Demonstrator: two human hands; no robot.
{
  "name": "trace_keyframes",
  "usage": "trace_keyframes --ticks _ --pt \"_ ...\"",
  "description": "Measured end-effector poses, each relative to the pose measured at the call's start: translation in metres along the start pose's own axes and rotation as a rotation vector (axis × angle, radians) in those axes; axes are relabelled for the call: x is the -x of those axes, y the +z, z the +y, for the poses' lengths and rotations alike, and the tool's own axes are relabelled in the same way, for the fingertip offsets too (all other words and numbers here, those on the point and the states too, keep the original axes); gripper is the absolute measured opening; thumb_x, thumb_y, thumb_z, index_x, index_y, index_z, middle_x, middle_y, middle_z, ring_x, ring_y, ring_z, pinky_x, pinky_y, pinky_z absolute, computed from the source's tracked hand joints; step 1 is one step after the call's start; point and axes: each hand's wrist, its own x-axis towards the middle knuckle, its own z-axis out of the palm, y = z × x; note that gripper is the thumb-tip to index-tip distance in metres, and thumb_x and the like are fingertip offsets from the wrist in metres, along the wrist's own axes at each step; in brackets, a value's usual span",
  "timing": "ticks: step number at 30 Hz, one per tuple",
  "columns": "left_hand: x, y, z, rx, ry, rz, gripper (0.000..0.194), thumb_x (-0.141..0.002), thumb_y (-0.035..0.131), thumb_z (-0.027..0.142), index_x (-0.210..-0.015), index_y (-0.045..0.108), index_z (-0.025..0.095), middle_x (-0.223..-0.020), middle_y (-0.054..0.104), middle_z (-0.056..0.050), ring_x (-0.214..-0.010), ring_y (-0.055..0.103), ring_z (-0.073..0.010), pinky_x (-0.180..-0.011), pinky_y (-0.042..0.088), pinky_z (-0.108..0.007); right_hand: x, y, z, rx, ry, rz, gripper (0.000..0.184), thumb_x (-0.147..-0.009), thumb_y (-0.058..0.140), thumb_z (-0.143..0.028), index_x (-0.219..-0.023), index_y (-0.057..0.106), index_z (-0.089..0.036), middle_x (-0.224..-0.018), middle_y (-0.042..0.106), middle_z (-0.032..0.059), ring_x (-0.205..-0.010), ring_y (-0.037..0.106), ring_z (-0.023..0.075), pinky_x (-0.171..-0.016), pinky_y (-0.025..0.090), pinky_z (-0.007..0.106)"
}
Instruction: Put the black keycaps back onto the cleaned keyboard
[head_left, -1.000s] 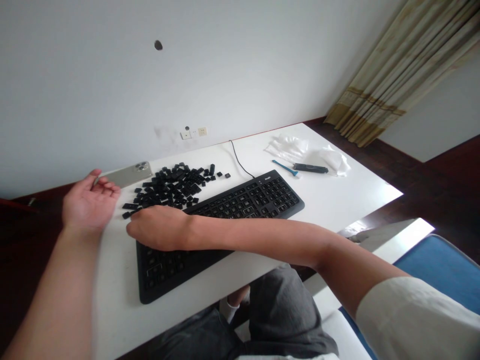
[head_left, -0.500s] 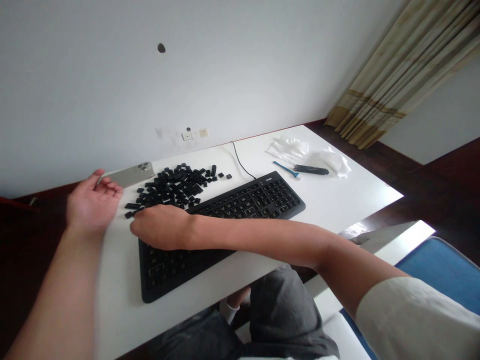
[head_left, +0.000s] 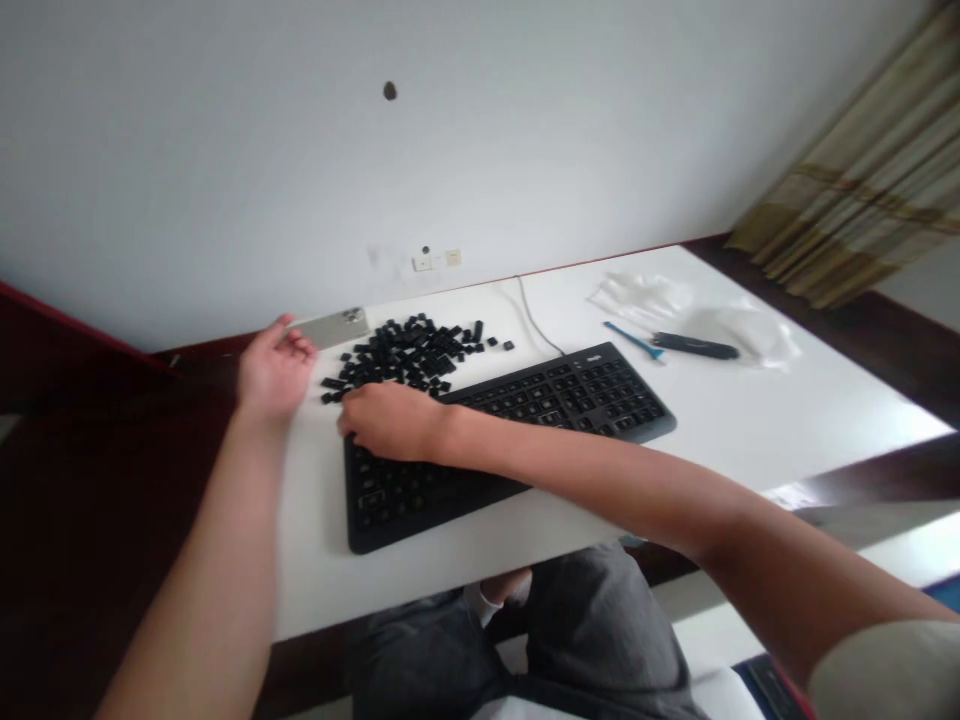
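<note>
A black keyboard [head_left: 622, 395] with bare key sockets lies slantwise on the white table. My right hand [head_left: 394, 420] is over its upper left corner, with fingers bent down and pressed together; whatever is at the fingertips is hidden. Just behind that hand, loose black keycaps [head_left: 405, 350] are heaped on the table. My left hand [head_left: 277, 372] rests palm up at the table's left edge, fingers loosely curled and thumb apart, nothing visible in the palm. A grey phone [head_left: 330, 328] lies face down against the left fingers, its left end partly covered by them.
To the right of the keycaps, the keyboard's cable [head_left: 532, 318] runs to the back edge. Farther right are a blue tool [head_left: 634, 340], a black elongated object [head_left: 697, 346] and crumpled clear plastic bags [head_left: 645, 295]. A wall [head_left: 562, 150] stands behind the table [head_left: 787, 420].
My view has swung left, so everything appears farther right. My right hand stays over the keyboard's upper left corner. The left hand remains beside the phone.
</note>
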Motion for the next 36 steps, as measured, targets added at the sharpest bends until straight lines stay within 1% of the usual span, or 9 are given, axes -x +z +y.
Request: trace_keyframes --ticks 3,5,9,16,20,27,31,33,36 --pt "0.001 0.0 -0.002 -0.005 0.014 -0.009 0.014 -0.085 0.076 0.016 -0.098 0.07 0.018 -0.074 0.059 0.002 -0.064 0.056 -0.0076 -0.068 0.049 -0.017 -0.002 -0.002 0.01 -0.136 -0.03 -0.03 0.026 -0.094 0.073 -0.005 -0.116 0.083 -0.014 -0.118 0.082 0.0123 -0.11 0.075 0.0237 -0.095 0.054 0.032" --pt "-0.002 -0.003 -0.005 -0.008 0.029 -0.027 0.015 -0.083 0.081 0.018 -0.095 0.072 0.02 -0.074 0.061 0.001 -0.065 0.057 -0.0078 -0.07 0.048 -0.019 -0.004 -0.003 0.016 -0.204 -0.043 -0.018 0.027 -0.092 0.075 -0.005 -0.116 0.084 -0.015 -0.114 0.083 0.0102 -0.102 0.076 0.019 -0.093 0.054 0.028" --pt "-0.008 -0.011 -0.008 -0.002 0.048 -0.082 0.021 -0.078 0.088 0.02 -0.095 0.075 0.02 -0.076 0.062 0.0 -0.067 0.057 -0.0079 -0.073 0.046 -0.022 -0.003 -0.003 0.021 -0.235 -0.066 -0.013 0.03 -0.092 0.072 -0.002 -0.116 0.085 -0.015 -0.114 0.083 0.011 -0.101 0.076 0.0195 -0.094 0.055 0.029" --pt "-0.014 -0.016 -0.012 0.077 0.021 -0.098 0.013 -0.087 0.08 0.019 -0.1 0.078 0.019 -0.08 0.063 0.0 -0.071 0.057 -0.0085 -0.075 0.044 -0.022 0.001 -0.004 0.022 -0.214 -0.136 0.017 0.033 -0.091 0.07 -0.002 -0.116 0.085 -0.018 -0.112 0.082 0.009 -0.093 0.077 0.0193 -0.088 0.057 0.028" --pt "-0.016 -0.018 -0.013 0.11 0.005 -0.091 0.019 -0.09 0.078 0.02 -0.109 0.079 0.02 -0.082 0.062 -0.001 -0.072 0.057 -0.0092 -0.076 0.044 -0.024 0.004 -0.013 0.031 -0.198 -0.138 0.067 0.038 -0.09 0.064 0.0 -0.115 0.084 -0.02 -0.114 0.082 0.0074 -0.094 0.077 0.0191 -0.086 0.057 0.029" --pt "-0.016 -0.017 -0.013 0.133 -0.007 -0.101 0.02 -0.095 0.074 0.021 -0.114 0.079 0.021 -0.083 0.062 -0.001 -0.074 0.056 -0.0098 -0.077 0.044 -0.024 0.006 -0.015 0.043 -0.222 -0.175 -0.022 0.046 -0.09 0.056 0.006 -0.108 0.086 -0.024 -0.11 0.081 0.0041 -0.089 0.077 0.0153 -0.082 0.058 0.027" --pt "-0.015 -0.017 -0.012 0.158 -0.016 -0.097 0.021 -0.094 0.076 0.021 -0.114 0.08 0.021 -0.083 0.062 -0.001 -0.075 0.057 -0.0101 -0.077 0.044 -0.024 0.006 -0.015 0.039 -0.223 -0.205 -0.036 0.051 -0.092 0.054 0.006 -0.12 0.084 -0.025 -0.113 0.082 0.0042 -0.094 0.078 0.0148 -0.083 0.058 0.025" --pt "-0.014 -0.017 -0.011 0.165 -0.025 -0.1 0.021 -0.093 0.076 0.022 -0.114 0.08 0.021 -0.083 0.062 -0.001 -0.074 0.057 -0.0099 -0.077 0.044 -0.024 0.007 -0.018 0.036 -0.185 -0.166 -0.017 0.054 -0.092 0.053 0.005 -0.128 0.081 -0.025 -0.118 0.082 0.0044 -0.098 0.079 0.0158 -0.084 0.058 0.025" --pt "-0.014 -0.017 -0.01 0.184 -0.04 -0.098 0.024 -0.093 0.076 0.022 -0.116 0.079 0.021 -0.083 0.063 -0.001 -0.073 0.057 -0.0095 -0.077 0.045 -0.024 0.009 -0.023 0.028 -0.04 0.014 0.075 0.052 -0.091 0.053 0.002 -0.128 0.08 -0.023 -0.119 0.082 0.0052 -0.091 0.078 0.018 -0.078 0.057 0.028"
